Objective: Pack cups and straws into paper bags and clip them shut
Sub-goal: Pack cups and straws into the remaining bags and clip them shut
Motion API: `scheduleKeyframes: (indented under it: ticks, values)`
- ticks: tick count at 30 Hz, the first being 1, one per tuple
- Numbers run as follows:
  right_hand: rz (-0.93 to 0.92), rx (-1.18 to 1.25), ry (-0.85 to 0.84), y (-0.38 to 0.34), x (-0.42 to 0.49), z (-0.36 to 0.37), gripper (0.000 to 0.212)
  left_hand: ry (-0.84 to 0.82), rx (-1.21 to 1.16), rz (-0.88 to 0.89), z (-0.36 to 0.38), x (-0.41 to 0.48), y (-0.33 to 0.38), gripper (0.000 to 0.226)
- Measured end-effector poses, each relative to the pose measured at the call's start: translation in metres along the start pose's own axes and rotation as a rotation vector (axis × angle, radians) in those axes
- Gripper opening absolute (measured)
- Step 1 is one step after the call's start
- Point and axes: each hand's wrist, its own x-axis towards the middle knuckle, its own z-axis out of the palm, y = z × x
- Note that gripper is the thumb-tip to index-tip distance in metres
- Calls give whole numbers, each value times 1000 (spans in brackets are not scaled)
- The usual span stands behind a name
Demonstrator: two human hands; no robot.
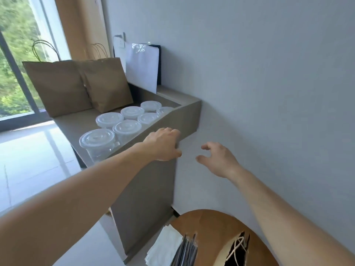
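Several clear plastic cups with lids (110,120) stand in two rows on the grey counter (190,101). The nearest cup (97,142) is at the counter's front left. Two brown paper bags (57,85) with handles stand upright behind the cups. My left hand (163,144) is stretched out over the counter's near corner, beside the cups, holding nothing. My right hand (217,160) hovers in the air to the right in front of the wall, fingers loosely curled and empty. A bundle of dark wrapped straws (185,252) lies on the round wooden table (209,223) at the bottom.
White napkins (163,246) and an open paper bag with string handles (236,250) lie on the round table. White sheets and a dark folder (142,66) lean on the wall at the counter's back. A window is at the left, the wall close on the right.
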Motion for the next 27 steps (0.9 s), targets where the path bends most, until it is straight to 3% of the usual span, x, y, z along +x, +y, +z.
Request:
scheduleKeyframes:
  ticks: [4, 9, 15, 20, 27]
  values:
    - [-100, 26, 38, -56, 30, 2, 49, 113, -24, -66, -36, -4, -63, 54]
    - [-203, 15, 14, -134, 69, 27, 52, 142, -23, -165, -61, -14, -161, 64]
    - [-312, 3, -215, -220, 100, 70, 75, 99, -2, -223, -74, -16, -253, 63]
    - [-347, -242, -349, -267, 109, 101, 103, 63, -41, -231, -68, -15, -296, 69]
    - [-324, -383, -412, -283, 109, 109, 107, 68, -66, -162, -64, -3, -312, 70]
